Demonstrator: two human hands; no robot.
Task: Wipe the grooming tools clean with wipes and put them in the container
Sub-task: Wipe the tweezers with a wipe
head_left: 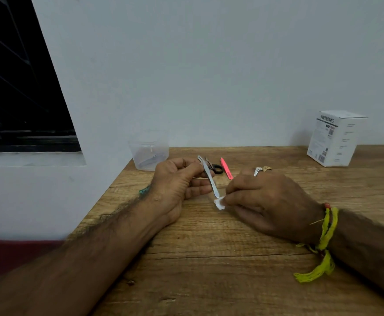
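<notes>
My left hand pinches a slim silver metal grooming tool near its upper part, the shaft slanting down to the right. Its lower tip meets a small crumpled white wipe that my right hand pinches between thumb and fingers. Behind the hands, small black-handled scissors and a pink tweezer lie on the wooden table. A clear plastic container stands at the table's back left corner with some tools inside, blurred through the wall.
A white printed cardboard box stands at the back right by the wall. The table's left edge runs diagonally beside a white wall and a dark window. A yellow thread band hangs from my right wrist.
</notes>
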